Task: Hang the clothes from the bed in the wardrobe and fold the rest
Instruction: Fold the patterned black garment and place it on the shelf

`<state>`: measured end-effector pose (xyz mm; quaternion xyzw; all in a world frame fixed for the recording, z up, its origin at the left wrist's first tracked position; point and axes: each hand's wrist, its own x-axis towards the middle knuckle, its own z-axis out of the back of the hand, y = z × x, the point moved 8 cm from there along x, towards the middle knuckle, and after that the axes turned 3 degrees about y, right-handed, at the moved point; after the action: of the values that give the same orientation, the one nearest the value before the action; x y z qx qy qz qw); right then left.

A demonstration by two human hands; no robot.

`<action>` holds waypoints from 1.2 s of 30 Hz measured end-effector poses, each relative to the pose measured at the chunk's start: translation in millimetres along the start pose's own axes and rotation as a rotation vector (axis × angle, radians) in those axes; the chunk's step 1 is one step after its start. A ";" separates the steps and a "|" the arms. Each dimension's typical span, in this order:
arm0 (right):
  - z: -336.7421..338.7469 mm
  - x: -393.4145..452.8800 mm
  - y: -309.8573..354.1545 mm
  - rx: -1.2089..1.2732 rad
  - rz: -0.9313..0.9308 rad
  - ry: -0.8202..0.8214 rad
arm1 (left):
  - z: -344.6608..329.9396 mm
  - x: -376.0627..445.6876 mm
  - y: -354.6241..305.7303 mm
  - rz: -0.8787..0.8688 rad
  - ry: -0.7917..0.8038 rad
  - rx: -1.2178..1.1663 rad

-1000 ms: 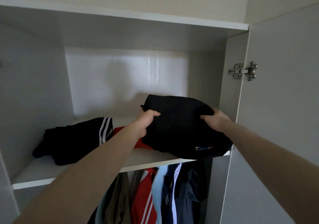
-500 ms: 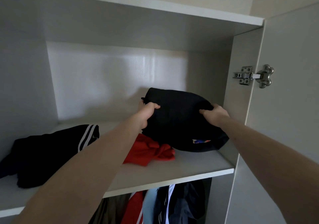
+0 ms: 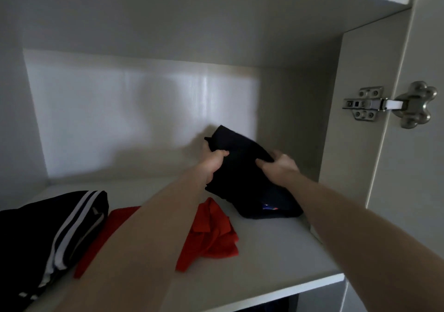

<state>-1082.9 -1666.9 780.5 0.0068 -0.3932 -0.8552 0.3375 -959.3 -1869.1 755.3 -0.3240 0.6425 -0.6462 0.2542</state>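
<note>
A: So, fingers first. Left hand (image 3: pixel 212 165): fingers curled over the left edge of the folded black garment (image 3: pixel 242 174), thumb on top, a firm grip. Right hand (image 3: pixel 280 165): fingers wrapped round the garment's right side, also gripping.

B: Noted. Garment position?

A: Rear right corner of the wardrobe shelf (image 3: pixel 264 251), near the right side panel. Its lower edge rests on the shelf; the upper part is tilted up toward the back wall. A small red-and-blue mark shows at its front edge.

B: Neighbours?

A: Red garment (image 3: pixel 211 235), crumpled, mid-shelf, just beside the black one at its front left; the left forearm crosses over it. Black striped garment (image 3: pixel 48 235) at the front left corner, white stripes showing. Metal hinge (image 3: pixel 386 104) on the open door at right.
</note>
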 end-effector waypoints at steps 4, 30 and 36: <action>-81.8 -26.1 -26.1 -0.361 0.064 0.166 | -2.7 18.0 40.2 -0.022 -0.034 0.133; -128.2 12.2 -6.1 -0.042 0.195 0.244 | 130.6 -175.1 58.4 -0.089 -0.006 1.365; -108.4 20.4 -69.8 -0.204 -0.109 0.210 | 146.4 -201.8 82.2 -0.169 -0.152 1.399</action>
<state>-1108.6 -1718.8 663.5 0.0833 -0.2661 -0.9023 0.3288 -724.0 -1819.9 649.7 -0.1776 0.0299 -0.9004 0.3960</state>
